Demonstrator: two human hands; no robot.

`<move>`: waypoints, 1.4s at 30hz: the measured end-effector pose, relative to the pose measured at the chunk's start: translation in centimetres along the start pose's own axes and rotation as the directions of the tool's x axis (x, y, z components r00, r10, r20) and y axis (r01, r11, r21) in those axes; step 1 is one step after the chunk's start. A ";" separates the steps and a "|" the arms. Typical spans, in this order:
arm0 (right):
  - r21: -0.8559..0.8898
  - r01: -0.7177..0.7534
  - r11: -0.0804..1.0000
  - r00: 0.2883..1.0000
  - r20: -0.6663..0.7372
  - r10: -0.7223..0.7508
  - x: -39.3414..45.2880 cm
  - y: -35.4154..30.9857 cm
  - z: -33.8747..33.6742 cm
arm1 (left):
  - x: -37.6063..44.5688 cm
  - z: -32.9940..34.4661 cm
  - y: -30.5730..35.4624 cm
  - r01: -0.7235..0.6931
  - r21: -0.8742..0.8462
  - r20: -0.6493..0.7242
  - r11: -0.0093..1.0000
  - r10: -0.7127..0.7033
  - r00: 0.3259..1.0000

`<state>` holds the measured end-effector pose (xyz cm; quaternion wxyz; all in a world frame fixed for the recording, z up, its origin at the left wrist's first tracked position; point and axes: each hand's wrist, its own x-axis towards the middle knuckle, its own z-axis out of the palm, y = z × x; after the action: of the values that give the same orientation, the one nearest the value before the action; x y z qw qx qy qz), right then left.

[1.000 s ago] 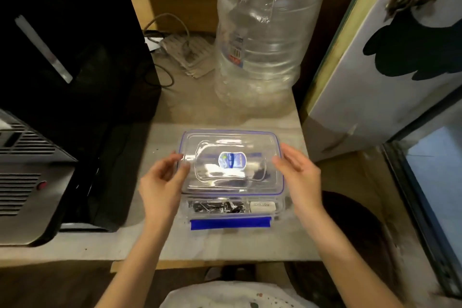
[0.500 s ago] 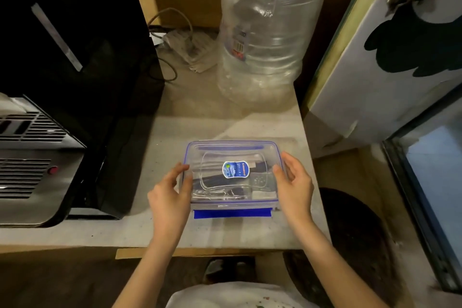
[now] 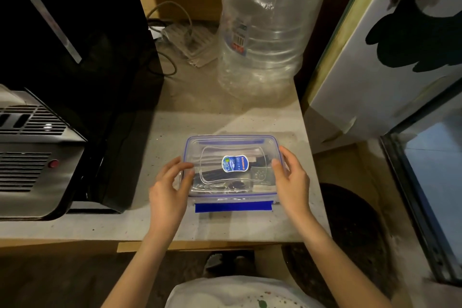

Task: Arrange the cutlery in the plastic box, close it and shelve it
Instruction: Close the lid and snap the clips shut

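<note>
A clear plastic box (image 3: 262, 197) with blue trim sits on the pale counter (image 3: 175, 222). Its clear lid (image 3: 215, 147), with a blue oval sticker (image 3: 234, 163), lies flat on top. Dark cutlery (image 3: 215, 174) shows through the lid. The blue front latch (image 3: 233, 207) sticks out flat toward me, and the back latch (image 3: 231, 142) also looks unfastened. My left hand (image 3: 168, 189) grips the lid's left edge. My right hand (image 3: 291, 176) grips its right edge.
A large empty clear water bottle (image 3: 270, 25) stands behind the box. A black appliance (image 3: 70, 40) and a silver vented unit (image 3: 32, 157) fill the left side. Cables and a power strip (image 3: 185, 40) lie at the back. A white panel (image 3: 390, 40) rises on the right.
The lid was tilted up at the front, showing the cutlery underneath; both hands have lowered it flat onto the box and still hold its sides.
</note>
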<state>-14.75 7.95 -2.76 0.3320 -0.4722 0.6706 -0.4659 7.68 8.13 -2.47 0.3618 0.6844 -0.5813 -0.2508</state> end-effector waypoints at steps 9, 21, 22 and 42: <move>-0.466 0.769 0.438 0.639 0.527 -0.560 -2.8 1.0 -0.2 | -2.1 0.0 -1.3 -0.716 0.340 0.438 0.610 0.571 0.695; -0.564 0.804 0.189 0.558 0.607 -0.566 -3.1 2.8 0.0 | -2.4 2.0 -2.8 -0.713 0.420 0.332 0.561 0.636 0.696; -0.529 0.814 0.240 0.561 0.606 -0.564 -3.0 2.6 -0.2 | -2.3 1.6 -2.8 -0.726 0.391 0.343 0.566 0.642 0.686; -0.240 0.735 0.634 0.631 0.584 -0.511 -1.6 1.5 -0.8 | -0.7 -0.8 -1.7 -0.733 0.224 0.475 0.643 0.584 0.658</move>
<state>-15.45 9.87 -3.86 0.1716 -0.8404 0.4465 -0.2546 9.16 9.06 -3.38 0.1691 0.4192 -0.8869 -0.0959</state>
